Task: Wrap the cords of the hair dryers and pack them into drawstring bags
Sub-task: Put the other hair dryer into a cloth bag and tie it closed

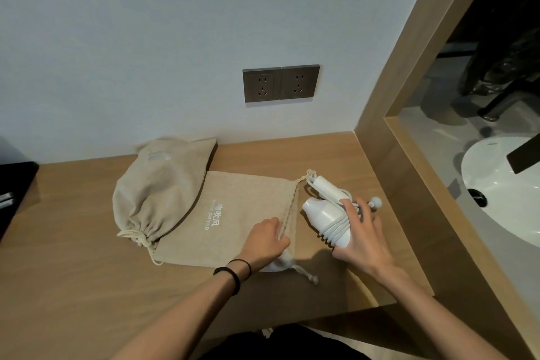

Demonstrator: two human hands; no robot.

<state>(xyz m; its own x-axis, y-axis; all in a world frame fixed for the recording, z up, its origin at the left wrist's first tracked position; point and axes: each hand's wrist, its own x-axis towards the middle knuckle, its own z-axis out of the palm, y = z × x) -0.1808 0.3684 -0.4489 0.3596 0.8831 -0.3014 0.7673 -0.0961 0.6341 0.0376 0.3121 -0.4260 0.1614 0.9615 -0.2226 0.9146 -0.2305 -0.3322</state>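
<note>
At flat bag (233,213) mouth, left hand (264,238) pinches hem; right hand (365,240) grips cord-wrapped dryer (324,213) beside.

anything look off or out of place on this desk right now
Nothing is spilled or damaged. The one loose bit: the plug end pokes free of the cord coiled round the hair dryer that the right hand holds. The left hand pinches the mouth of the flat bag; the filled bag lies cinched.

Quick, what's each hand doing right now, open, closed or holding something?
Left hand: pinches the mouth edge of the flat drawstring bag.
Right hand: holds the white hair dryer, cord wound round it.
</note>
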